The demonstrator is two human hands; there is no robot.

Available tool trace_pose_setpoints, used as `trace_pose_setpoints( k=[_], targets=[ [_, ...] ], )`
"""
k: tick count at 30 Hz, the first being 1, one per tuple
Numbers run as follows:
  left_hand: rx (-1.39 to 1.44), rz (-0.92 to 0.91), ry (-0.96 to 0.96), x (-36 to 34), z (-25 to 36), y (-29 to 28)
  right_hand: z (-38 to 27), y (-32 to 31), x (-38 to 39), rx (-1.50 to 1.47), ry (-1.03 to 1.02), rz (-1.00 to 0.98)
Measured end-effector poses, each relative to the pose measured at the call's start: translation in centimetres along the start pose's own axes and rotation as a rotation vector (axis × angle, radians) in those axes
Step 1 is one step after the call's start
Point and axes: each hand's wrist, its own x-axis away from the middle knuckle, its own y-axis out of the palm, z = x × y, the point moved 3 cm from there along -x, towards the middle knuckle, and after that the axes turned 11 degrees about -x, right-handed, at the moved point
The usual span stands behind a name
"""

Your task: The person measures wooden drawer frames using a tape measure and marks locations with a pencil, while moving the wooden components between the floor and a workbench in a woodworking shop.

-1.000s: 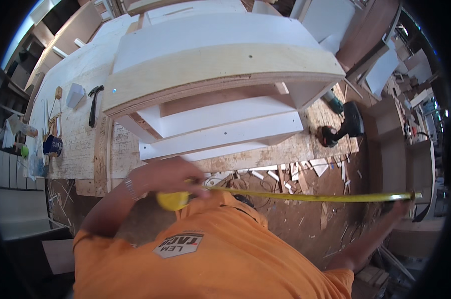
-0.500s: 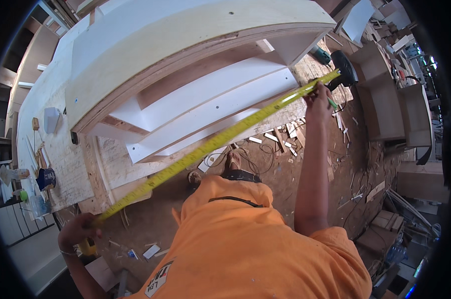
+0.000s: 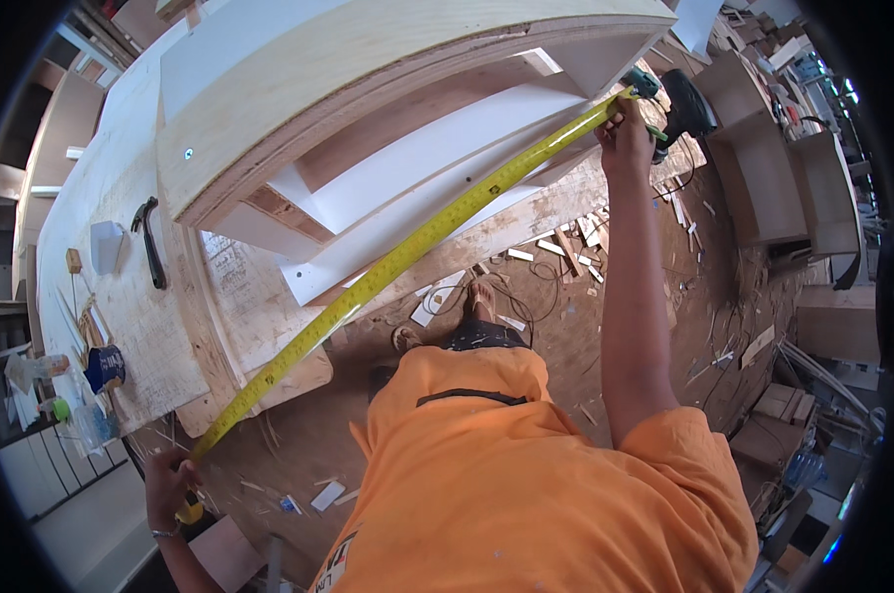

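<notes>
A yellow tape measure blade (image 3: 397,277) stretches diagonally across the front of the open plywood and white-board cabinet (image 3: 417,59) on the bench. My left hand (image 3: 168,479) is closed on its low left end, with the yellow case (image 3: 192,509) just below the fingers. Up by the cabinet's right corner, my right hand (image 3: 627,133) grips the blade's far end and a slim green item (image 3: 656,132), probably a pencil or marker. A black cordless drill (image 3: 690,104) lies just beside that hand, with a green tool (image 3: 642,79) partly hidden behind.
A hammer (image 3: 151,247), white block (image 3: 106,247), blue container (image 3: 105,369) and bottles occupy the bench's left (image 3: 160,366). Plywood boxes (image 3: 753,188) stand at the right. Offcuts and cables litter the floor (image 3: 565,326) beside my feet.
My right hand has moved forward and up to the cabinet's right corner with the blade's end. My left hand has dropped down and leftward, so the blade now lies diagonally over the cabinet's front.
</notes>
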Motion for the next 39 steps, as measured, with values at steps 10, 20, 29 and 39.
trace_pose_setpoints(
  k=[10, 20, 29, 39],
  targets=[
    [0.002, 0.144, -0.029, 1.6, -5.1, -0.5, 2.6, 1.5, 4.9, 1.020, -0.594, 0.088],
    [-0.064, 0.162, -0.052, -0.4, -4.3, -2.0, 4.1, 2.2, 3.9, 1.147, -0.868, 0.096],
    [-0.005, 0.059, -0.005, -5.1, -4.1, -3.7, 3.6, 1.7, 2.5, 1.125, -0.737, 0.262],
    [-0.080, 0.039, 0.038, -6.5, -3.5, -5.3, 4.3, 0.8, 1.4, 1.139, -0.861, 0.250]
  ],
)
